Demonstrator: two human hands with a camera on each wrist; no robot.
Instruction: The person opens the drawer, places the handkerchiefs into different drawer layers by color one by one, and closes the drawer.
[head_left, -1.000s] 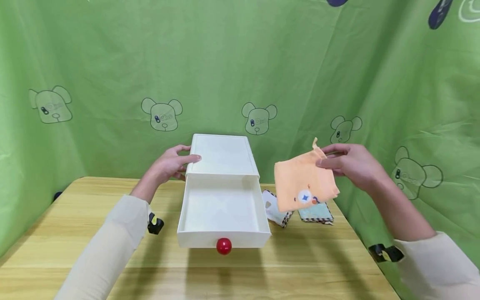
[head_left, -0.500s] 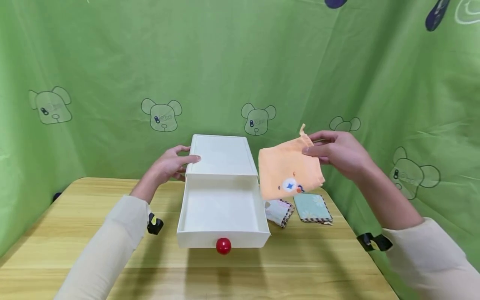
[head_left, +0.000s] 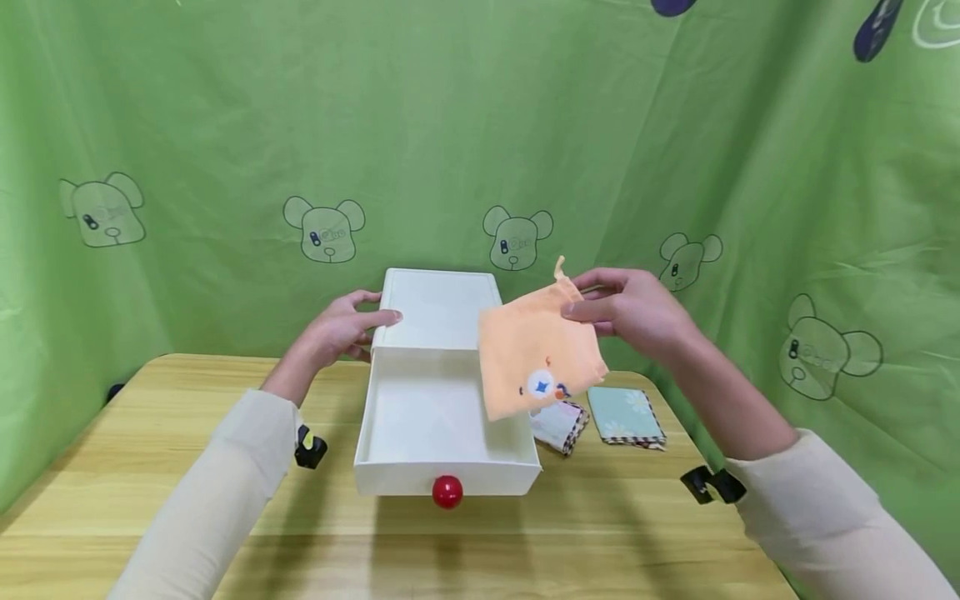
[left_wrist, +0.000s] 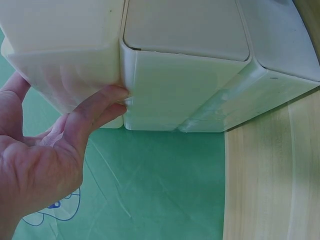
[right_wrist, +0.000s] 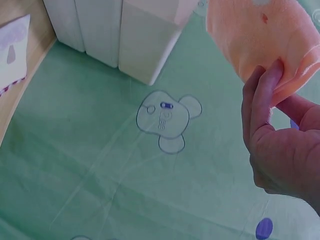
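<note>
Peach-orange embroidered cloth hung above the right side of the open white plastic drawer.
The right hand, thumb and fingers pinching its upper corner, had swung leftward, away from the folded pale-blue floral cloth; that seemingly left lowering undone. The left hand, fingers loosely extended, touched the white boxy drawer case, thumb on top.

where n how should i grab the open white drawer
Probably by the red knob, gripped around its sides, coming from the front: it is round, juts from the middle of the front of the white drawer, and nothing stands before it.
</note>
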